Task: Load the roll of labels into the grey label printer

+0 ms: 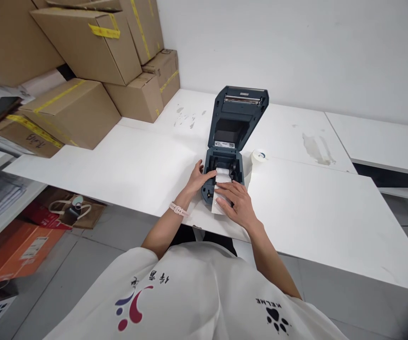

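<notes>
A dark blue-grey label printer (205, 192) sits on the white table with its lid (241, 113) raised. Inside it rests a white label roll (222, 175), and a label strip (220, 208) runs out over the front edge toward me. My left hand (198, 179) is at the printer's left side, fingers apart, its thumb reaching over the rim to the roll. Across the strip lies my right hand (238, 202), fingers stretched over the printer's front and thumb on the paper. Both hands touch from above or beside; neither is visibly wrapped around anything.
Another white roll (258, 157) stands right of the printer, with paper beside it. Cardboard boxes (79, 111) with yellow tape are stacked at the left. A wall (296, 52) closes off the back. Below left are a shelf (33, 193) and an orange box (19, 250).
</notes>
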A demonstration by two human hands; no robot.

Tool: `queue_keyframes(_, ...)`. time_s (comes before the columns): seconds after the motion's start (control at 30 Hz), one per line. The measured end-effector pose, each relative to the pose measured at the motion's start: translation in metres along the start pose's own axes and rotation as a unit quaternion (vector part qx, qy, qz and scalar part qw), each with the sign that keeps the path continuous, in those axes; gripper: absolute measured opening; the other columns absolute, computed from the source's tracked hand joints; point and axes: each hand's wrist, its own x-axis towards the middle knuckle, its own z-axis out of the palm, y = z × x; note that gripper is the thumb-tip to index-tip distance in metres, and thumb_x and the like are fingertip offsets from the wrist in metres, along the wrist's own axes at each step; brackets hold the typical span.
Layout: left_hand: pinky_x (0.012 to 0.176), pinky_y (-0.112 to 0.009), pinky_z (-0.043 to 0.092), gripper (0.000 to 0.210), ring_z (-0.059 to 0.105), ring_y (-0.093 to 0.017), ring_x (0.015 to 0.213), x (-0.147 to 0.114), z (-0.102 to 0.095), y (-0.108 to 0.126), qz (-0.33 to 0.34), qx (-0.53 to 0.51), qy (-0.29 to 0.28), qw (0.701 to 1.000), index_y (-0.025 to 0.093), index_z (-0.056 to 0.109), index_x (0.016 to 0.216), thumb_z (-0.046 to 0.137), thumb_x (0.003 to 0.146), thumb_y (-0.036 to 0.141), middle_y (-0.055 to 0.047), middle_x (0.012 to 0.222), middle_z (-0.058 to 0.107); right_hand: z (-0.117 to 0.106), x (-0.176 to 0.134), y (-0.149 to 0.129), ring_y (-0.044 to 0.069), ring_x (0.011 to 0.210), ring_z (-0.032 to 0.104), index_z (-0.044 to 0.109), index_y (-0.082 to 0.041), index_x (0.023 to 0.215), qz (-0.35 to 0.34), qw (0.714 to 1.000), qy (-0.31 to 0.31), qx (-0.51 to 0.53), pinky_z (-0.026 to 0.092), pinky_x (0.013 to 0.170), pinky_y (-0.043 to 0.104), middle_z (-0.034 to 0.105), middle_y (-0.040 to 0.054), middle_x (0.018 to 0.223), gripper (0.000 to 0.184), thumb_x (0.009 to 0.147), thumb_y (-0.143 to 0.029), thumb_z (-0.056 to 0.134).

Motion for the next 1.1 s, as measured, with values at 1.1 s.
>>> queue_keyframes(1.1,0.121,-0.045,0.036,0.079,0.026,-0.030,0.156,-0.053,-0.017,-0.005,0.029,-0.037,-0.005,0.999,0.038,0.035,0.154,0.052,0.086,0.074,-0.003,0.170,0.025,-0.043,0.027,0.003,0.025,0.132,0.058,0.067,-0.027,0.119,0.118,0.977,0.109,0.140,0.044,0.115,0.047,0.068,0.0070,0.132,0.034,0.101,-0.049,0.050)
